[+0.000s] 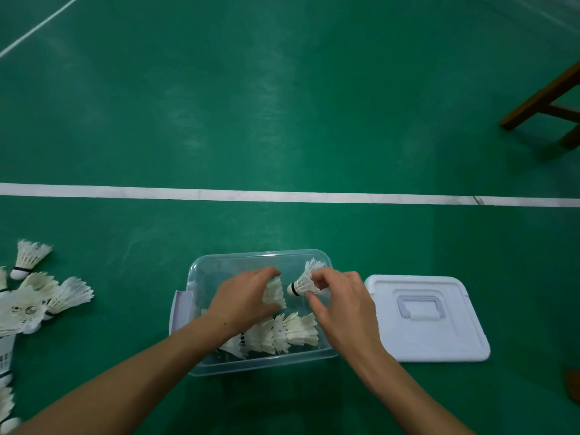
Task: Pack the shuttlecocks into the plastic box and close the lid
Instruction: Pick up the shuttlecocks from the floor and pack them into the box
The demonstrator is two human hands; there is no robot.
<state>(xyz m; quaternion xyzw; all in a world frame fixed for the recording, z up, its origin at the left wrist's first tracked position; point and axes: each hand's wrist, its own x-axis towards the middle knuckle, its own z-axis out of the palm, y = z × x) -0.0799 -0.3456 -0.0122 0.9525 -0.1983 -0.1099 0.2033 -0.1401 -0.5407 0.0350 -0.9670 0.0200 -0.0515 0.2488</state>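
A clear plastic box (219,262) stands open on the green floor in front of me. Several white feather shuttlecocks (292,332) lie in a row along its near side. My left hand (244,301) reaches into the box and its fingers close around a shuttlecock (276,293). My right hand (340,301) hovers over the box's right half, pinching another shuttlecock (303,282) by its feathers, cork pointing left. The white lid (455,337) lies flat on the floor just right of the box, handle side up.
A pile of loose shuttlecocks (37,296) lies on the floor at the far left, with more along the lower left edge. A white court line (282,196) runs across beyond the box. Wooden furniture legs (546,102) stand at the upper right.
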